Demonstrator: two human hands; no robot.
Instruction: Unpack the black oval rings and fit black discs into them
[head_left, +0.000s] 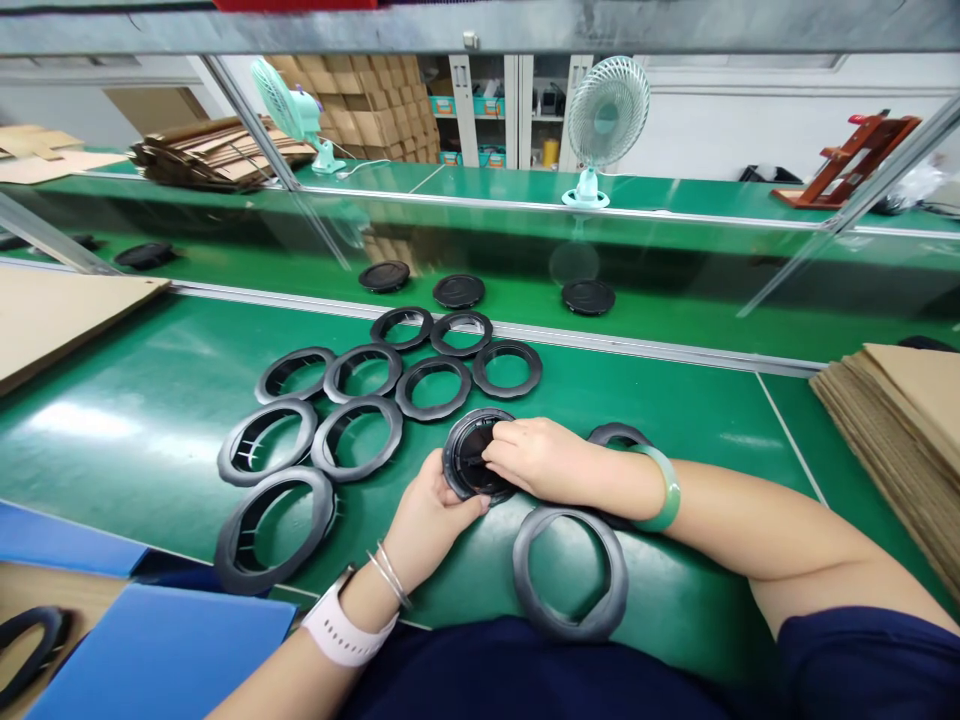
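My left hand (429,520) grips the lower edge of a round black plastic part (469,462) held tilted above the green table. My right hand (536,460) lies over that part with its fingertips pressing into the middle. A grey ring (571,612) lies flat just under my right forearm, and another dark ring (616,434) shows partly behind my right wrist. Several more grey rings (358,436) are spread on the green mat to the left and beyond my hands.
Three black discs (458,291) lie on the conveyor belt behind a metal rail. Stacked cardboard (900,420) sits at the right, a cardboard sheet (52,315) at the left, blue sheets (165,650) at the near left. Two small fans (604,120) stand at the back.
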